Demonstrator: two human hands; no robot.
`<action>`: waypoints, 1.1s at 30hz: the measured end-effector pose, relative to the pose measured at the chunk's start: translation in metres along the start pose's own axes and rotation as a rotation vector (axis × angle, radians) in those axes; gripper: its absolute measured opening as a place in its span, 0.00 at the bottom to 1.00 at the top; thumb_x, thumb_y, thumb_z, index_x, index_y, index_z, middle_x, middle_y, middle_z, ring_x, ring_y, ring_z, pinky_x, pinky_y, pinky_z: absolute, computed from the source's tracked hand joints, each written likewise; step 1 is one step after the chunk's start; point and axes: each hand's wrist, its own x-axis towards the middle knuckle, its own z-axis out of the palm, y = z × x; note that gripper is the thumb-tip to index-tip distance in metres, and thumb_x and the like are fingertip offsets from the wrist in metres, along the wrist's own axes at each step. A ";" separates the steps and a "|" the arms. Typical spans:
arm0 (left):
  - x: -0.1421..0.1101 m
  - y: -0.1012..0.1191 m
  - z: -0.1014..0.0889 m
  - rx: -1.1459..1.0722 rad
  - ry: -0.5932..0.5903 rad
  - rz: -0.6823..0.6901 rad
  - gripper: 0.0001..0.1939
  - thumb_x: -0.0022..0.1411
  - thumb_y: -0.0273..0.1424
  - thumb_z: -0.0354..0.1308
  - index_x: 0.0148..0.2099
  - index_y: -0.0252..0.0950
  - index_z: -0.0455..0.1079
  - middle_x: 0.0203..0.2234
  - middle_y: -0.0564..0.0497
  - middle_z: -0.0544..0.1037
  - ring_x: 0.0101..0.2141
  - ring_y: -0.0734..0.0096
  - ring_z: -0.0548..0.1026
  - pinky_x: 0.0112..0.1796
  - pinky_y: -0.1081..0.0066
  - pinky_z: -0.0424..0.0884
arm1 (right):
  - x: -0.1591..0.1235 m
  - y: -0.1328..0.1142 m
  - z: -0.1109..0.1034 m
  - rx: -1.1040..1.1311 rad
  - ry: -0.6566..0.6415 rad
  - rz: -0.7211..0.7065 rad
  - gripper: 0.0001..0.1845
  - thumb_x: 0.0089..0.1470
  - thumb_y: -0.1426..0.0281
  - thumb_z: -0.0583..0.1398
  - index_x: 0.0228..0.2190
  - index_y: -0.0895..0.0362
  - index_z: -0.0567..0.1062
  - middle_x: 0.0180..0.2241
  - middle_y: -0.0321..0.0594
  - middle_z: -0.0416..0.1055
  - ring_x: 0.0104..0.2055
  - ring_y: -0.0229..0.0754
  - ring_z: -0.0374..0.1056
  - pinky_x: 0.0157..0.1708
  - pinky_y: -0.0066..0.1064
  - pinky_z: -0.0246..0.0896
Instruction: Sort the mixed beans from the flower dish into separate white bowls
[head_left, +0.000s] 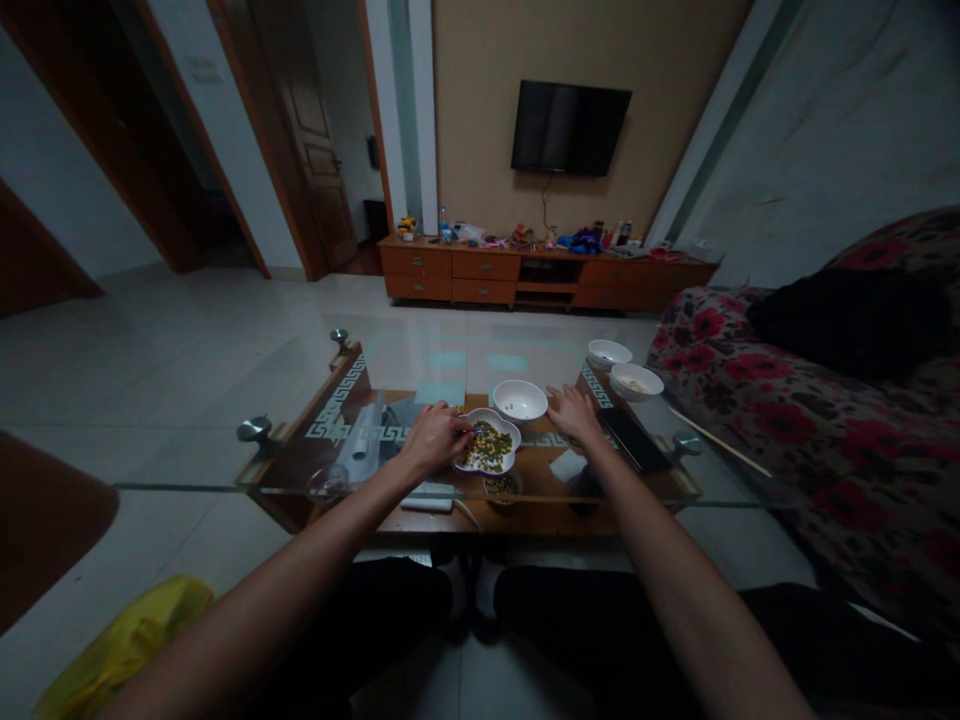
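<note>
A white lobed dish (488, 447) full of small mixed yellow and dark pieces sits on the glass table (420, 365) in front of me. My left hand (435, 435) rests at the dish's left rim, fingers curled in a pinch over the pieces; what it holds is too small to make out. My right hand (572, 412) lies on the glass to the right of a white bowl (520, 400), fingers stretched out flat and holding nothing. The white bowl stands just behind the dish.
Two more white bowls (607, 353) (636, 381) stand at the table's far right, a dark flat device (634, 438) and a thin stick (720, 442) near them. A floral sofa (810, 420) is at right, a yellow bag (127, 640) lower left, a TV cabinet (540, 272) far ahead.
</note>
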 end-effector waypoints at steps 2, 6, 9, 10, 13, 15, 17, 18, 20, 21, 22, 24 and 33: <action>0.000 0.000 0.000 -0.004 -0.007 0.004 0.11 0.71 0.36 0.58 0.43 0.42 0.82 0.36 0.47 0.78 0.43 0.57 0.68 0.44 0.59 0.60 | 0.000 0.000 0.000 0.003 0.006 0.002 0.34 0.69 0.52 0.51 0.70 0.52 0.64 0.73 0.53 0.55 0.75 0.58 0.49 0.71 0.56 0.42; 0.001 0.000 0.002 -0.010 -0.009 0.009 0.10 0.71 0.36 0.59 0.44 0.42 0.82 0.35 0.46 0.77 0.43 0.57 0.69 0.44 0.59 0.61 | 0.001 0.001 0.001 0.010 0.008 0.001 0.34 0.69 0.52 0.51 0.69 0.52 0.64 0.73 0.54 0.55 0.75 0.58 0.49 0.71 0.57 0.42; 0.001 0.000 0.002 -0.011 -0.010 0.012 0.10 0.71 0.36 0.59 0.43 0.41 0.82 0.35 0.46 0.77 0.43 0.57 0.69 0.44 0.58 0.61 | 0.001 0.001 0.002 0.001 0.010 0.001 0.34 0.69 0.52 0.50 0.69 0.52 0.64 0.73 0.53 0.54 0.75 0.59 0.49 0.71 0.57 0.42; 0.000 0.000 0.002 -0.010 -0.012 0.012 0.10 0.71 0.36 0.59 0.44 0.42 0.82 0.35 0.46 0.77 0.43 0.58 0.69 0.44 0.58 0.61 | 0.001 0.001 0.002 -0.002 0.011 0.001 0.34 0.69 0.52 0.50 0.69 0.52 0.64 0.73 0.53 0.54 0.75 0.59 0.49 0.71 0.57 0.42; 0.001 0.000 0.000 -0.005 -0.018 0.016 0.10 0.72 0.36 0.58 0.45 0.41 0.81 0.36 0.47 0.77 0.43 0.57 0.69 0.44 0.58 0.61 | 0.001 0.001 0.003 0.001 0.013 0.002 0.34 0.69 0.52 0.50 0.69 0.52 0.65 0.73 0.52 0.55 0.75 0.58 0.49 0.71 0.56 0.42; 0.001 0.000 0.000 -0.002 -0.022 0.022 0.10 0.71 0.36 0.59 0.45 0.41 0.81 0.37 0.47 0.78 0.44 0.57 0.69 0.44 0.58 0.60 | 0.001 0.001 0.003 0.009 0.016 0.003 0.34 0.69 0.52 0.50 0.69 0.52 0.65 0.73 0.52 0.55 0.75 0.57 0.48 0.71 0.56 0.42; 0.002 -0.001 0.001 -0.002 -0.025 0.032 0.10 0.71 0.37 0.59 0.44 0.41 0.81 0.37 0.47 0.78 0.43 0.57 0.69 0.44 0.58 0.61 | 0.001 0.001 0.003 0.011 0.020 -0.001 0.34 0.69 0.52 0.50 0.69 0.52 0.65 0.72 0.53 0.56 0.75 0.57 0.49 0.71 0.57 0.42; 0.003 -0.001 0.002 -0.003 -0.025 0.037 0.10 0.71 0.37 0.59 0.44 0.41 0.81 0.37 0.46 0.78 0.43 0.58 0.70 0.44 0.58 0.61 | 0.001 0.001 0.004 0.009 0.021 -0.004 0.34 0.69 0.52 0.51 0.69 0.52 0.65 0.72 0.53 0.56 0.75 0.57 0.49 0.71 0.57 0.42; 0.003 -0.003 0.004 -0.006 -0.022 0.047 0.10 0.71 0.37 0.60 0.44 0.41 0.82 0.36 0.46 0.78 0.43 0.58 0.70 0.44 0.58 0.61 | 0.001 0.002 0.004 0.002 0.019 -0.007 0.34 0.69 0.52 0.51 0.69 0.52 0.65 0.72 0.53 0.55 0.74 0.58 0.49 0.71 0.57 0.42; 0.004 -0.003 0.005 -0.008 -0.019 0.051 0.10 0.70 0.37 0.60 0.44 0.41 0.82 0.36 0.46 0.78 0.43 0.58 0.70 0.44 0.58 0.61 | 0.001 0.002 0.004 -0.002 0.018 -0.007 0.34 0.69 0.52 0.51 0.69 0.52 0.65 0.72 0.53 0.55 0.74 0.58 0.49 0.71 0.57 0.42; 0.004 -0.004 0.006 -0.011 -0.017 0.054 0.10 0.70 0.37 0.60 0.44 0.41 0.82 0.36 0.46 0.78 0.43 0.58 0.70 0.44 0.58 0.61 | 0.002 0.002 0.005 -0.004 0.018 -0.007 0.34 0.69 0.52 0.51 0.69 0.52 0.65 0.73 0.53 0.55 0.75 0.58 0.49 0.71 0.57 0.42; 0.004 -0.005 0.008 -0.017 -0.012 0.058 0.10 0.70 0.37 0.60 0.45 0.42 0.82 0.36 0.46 0.78 0.43 0.58 0.70 0.44 0.58 0.61 | 0.002 0.003 0.005 -0.002 0.020 -0.007 0.33 0.69 0.52 0.51 0.69 0.51 0.65 0.73 0.52 0.55 0.75 0.58 0.49 0.71 0.57 0.42; 0.001 -0.005 0.008 -0.078 0.039 0.067 0.08 0.70 0.35 0.61 0.42 0.41 0.82 0.34 0.47 0.77 0.40 0.60 0.69 0.42 0.59 0.60 | 0.000 0.002 0.004 0.005 0.037 -0.012 0.33 0.69 0.53 0.50 0.68 0.53 0.66 0.72 0.54 0.57 0.74 0.59 0.51 0.71 0.57 0.43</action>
